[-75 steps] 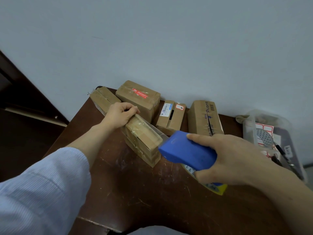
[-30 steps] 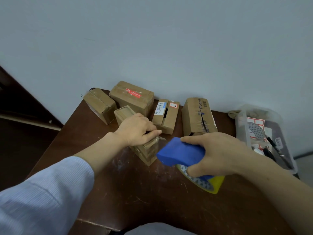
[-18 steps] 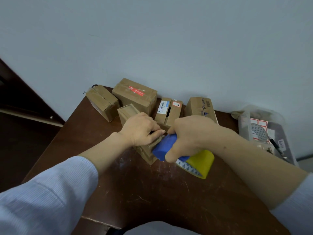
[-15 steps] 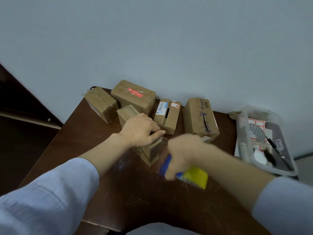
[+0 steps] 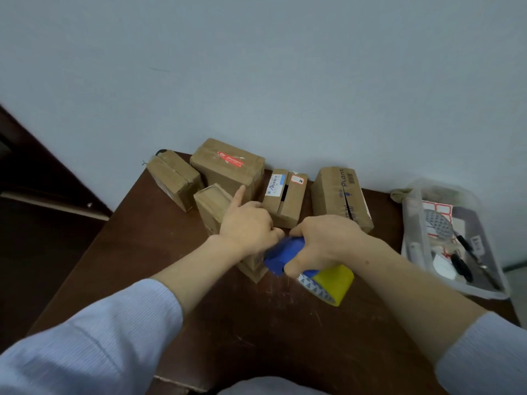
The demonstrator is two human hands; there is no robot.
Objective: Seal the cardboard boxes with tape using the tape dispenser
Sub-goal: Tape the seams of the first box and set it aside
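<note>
Pale blue-grey wall backs a dark brown tabletop where several cardboard boxes crowd the far edge, with a clear plastic bin of odds and ends off to the right. The left hand holds the narrow box down from above as it did a second ago, but its index finger now sticks up off the cardboard while the other fingers curl over the near end. The bigger change is on the right. Half a second ago the right hand was a blur pulled back toward the body; now it is sharp again and wrapped round the blue tape dispenser, whose nose sits right against the near end of the narrow box, just beside the left knuckles. Its yellow guard and tape roll hang below, off the tabletop. That quick jerk away and return reads like a tear of the strip, then a press to stick down the tail, though the tape itself is too clear to make out here. If so, this box is nearly sealed. The box with the white label next to it shows an open slit along its top and looks yet to be done.
</note>
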